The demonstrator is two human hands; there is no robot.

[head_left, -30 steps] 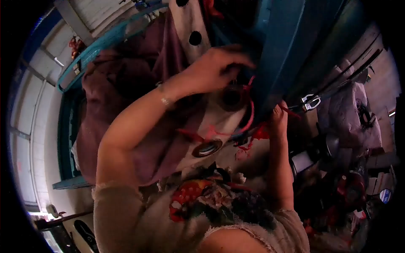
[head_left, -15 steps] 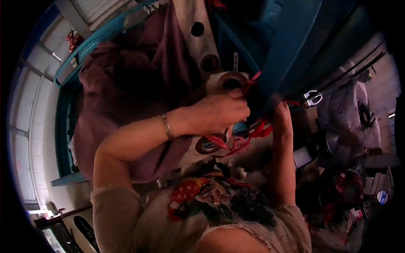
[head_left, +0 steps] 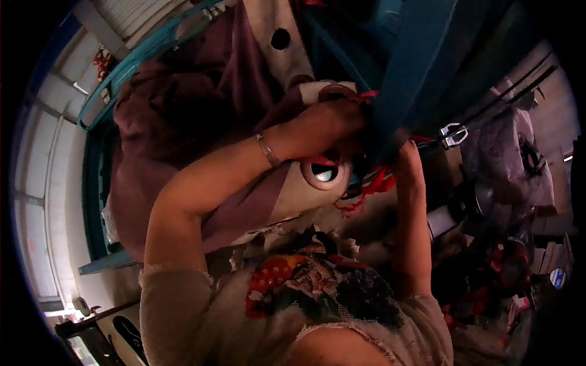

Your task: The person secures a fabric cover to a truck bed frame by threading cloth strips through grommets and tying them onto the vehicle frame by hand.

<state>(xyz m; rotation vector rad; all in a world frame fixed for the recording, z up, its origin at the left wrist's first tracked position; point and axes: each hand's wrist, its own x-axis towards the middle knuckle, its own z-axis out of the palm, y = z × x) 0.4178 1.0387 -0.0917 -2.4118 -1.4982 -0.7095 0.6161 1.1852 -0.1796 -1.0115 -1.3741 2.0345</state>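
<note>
"Where is the purple cloth (head_left: 143, 183) lying?"

"It's spreading from the left hand (head_left: 332, 125) towards eight and nine o'clock, with its pale band (head_left: 295, 58) running roughly from eleven to five, right under that hand."

"And the eyelets?"

"The lower eyelet (head_left: 309, 177) is sitting at six o'clock from the left hand, just beside it. The upper eyelet (head_left: 337, 89) is showing at twelve, partly covered. Both are lying nearer the left hand than the right hand (head_left: 410, 157)."

"Are the hands meeting?"

"No, they're staying apart, the right at between three and four o'clock from the left. The teal post (head_left: 421, 67) is coming down between them, its long axis leaning towards one o'clock."

"What are they gripping?"

"The left is curling over the band, but its fingertips are hiding in shadow, so I can't tell what it's pinching. The right is reaching up to the post's edge; I can't tell whether it's closing on anything."

"The red ribbon (head_left: 379, 183)?"

"It's hanging in a tangle at seven to eight o'clock from the right hand, the nearer one."
</note>
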